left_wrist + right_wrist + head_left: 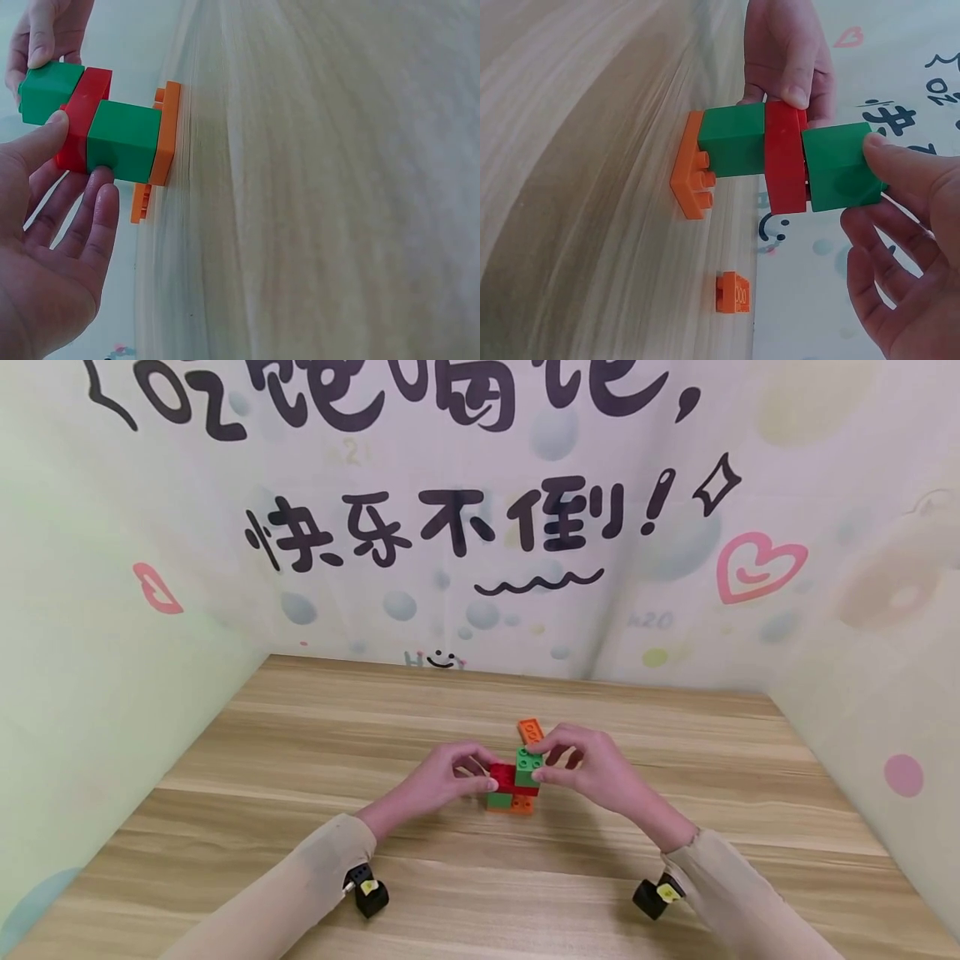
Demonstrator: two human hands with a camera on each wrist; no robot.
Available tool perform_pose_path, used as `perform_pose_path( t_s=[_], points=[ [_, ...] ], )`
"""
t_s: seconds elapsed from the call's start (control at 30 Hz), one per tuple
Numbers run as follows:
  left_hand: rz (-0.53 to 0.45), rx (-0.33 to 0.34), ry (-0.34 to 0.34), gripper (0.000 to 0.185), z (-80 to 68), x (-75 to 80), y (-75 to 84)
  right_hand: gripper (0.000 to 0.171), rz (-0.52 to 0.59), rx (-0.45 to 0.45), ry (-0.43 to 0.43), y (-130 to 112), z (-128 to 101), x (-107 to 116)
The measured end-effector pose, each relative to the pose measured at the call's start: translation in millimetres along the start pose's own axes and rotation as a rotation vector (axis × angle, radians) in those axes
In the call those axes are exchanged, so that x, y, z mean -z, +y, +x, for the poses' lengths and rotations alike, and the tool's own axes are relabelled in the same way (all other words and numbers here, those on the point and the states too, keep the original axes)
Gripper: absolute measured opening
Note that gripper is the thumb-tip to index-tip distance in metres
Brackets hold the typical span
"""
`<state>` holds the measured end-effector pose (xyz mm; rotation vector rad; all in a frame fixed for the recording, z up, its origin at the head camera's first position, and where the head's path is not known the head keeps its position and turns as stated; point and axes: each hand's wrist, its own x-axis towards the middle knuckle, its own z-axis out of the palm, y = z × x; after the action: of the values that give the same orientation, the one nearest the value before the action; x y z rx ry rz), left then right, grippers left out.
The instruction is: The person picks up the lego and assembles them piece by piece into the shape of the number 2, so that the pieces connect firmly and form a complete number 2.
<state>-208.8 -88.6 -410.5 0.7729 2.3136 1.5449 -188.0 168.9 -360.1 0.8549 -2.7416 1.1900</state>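
A stack of toy building bricks stands on the wooden table between both hands. At its base is an orange plate [684,166], with a lower green brick [126,140] on one end. Across that brick lies a flat red brick [784,161], overhanging to the right in the head view. An upper green brick [528,771] sits on the red brick's right end; a thin gap shows between them in the right wrist view. My right hand [596,770] pinches this upper brick between thumb and fingers. From the left, my left hand [442,779] grips the red brick, its fingertips also at the lower green brick.
A loose orange brick [529,730] lies on the table [360,693] just behind the stack. Beyond the table's back edge hangs a printed white backdrop [420,627]. Small black cameras [371,897] are strapped at both wrists, close over the tabletop.
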Motion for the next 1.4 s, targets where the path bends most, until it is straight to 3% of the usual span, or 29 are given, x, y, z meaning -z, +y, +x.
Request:
perform_pose_path(
  t_s=[0.23,0.5,0.9,1.4],
  points=[
    [0.001,0.003,-0.001,0.024,0.5,0.5,0.9,0.028,0.013,-0.022,-0.018,-0.1,1.4,1.7],
    [-0.004,0.003,0.002,0.025,0.5,-0.2,2.0,0.028,-0.006,-0.064,0.024,0.9,-4.2,0.0],
    [-0.001,-0.008,-0.008,0.025,1.0,1.7,0.4,0.03,-0.103,0.059,0.022,-3.6,-2.2,-0.5],
    [-0.001,-0.018,-0.019,0.026,0.9,2.9,-1.5,0.03,-0.054,-0.024,-0.006,-1.8,0.9,0.0]
  ],
)
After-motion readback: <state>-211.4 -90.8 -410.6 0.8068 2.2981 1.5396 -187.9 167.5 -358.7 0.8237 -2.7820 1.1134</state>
